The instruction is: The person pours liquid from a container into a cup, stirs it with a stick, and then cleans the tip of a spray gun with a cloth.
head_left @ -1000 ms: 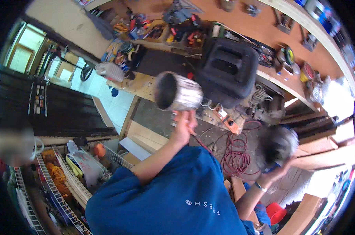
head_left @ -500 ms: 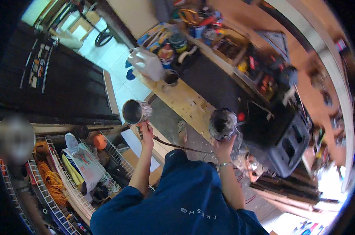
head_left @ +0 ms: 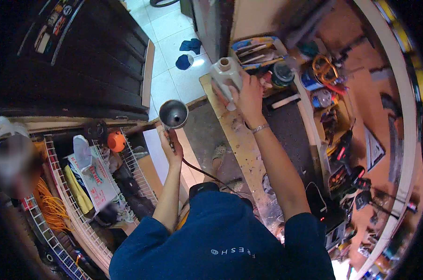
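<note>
My left hand [head_left: 172, 148] is closed around the handle of a spray gun with a round metal cup [head_left: 174, 115]. The cup's open mouth faces up and its inside looks grey and wet. From the gun a dark hose [head_left: 198, 171] runs back toward my waist. My right hand [head_left: 250, 97] is wrapped around a whitish plastic jug [head_left: 226, 74] at the far end of the wooden workbench [head_left: 237, 135]. The jug's neck shows no cap. Part of a shiny round thing [head_left: 267, 183] shows on the bench beside my right forearm.
A bin of brushes [head_left: 258, 51] and a dark green-lidded jar [head_left: 283, 73] stand right of the jug. Tools fill a wooden tray [head_left: 335, 116] farther right. On the left are wire racks [head_left: 136, 168], an orange round object [head_left: 117, 141] and orange cord [head_left: 52, 205].
My right hand has let go of the shiny round thing, moved forward and taken hold of the jug. My left hand still holds the spray gun. The view has turned.
</note>
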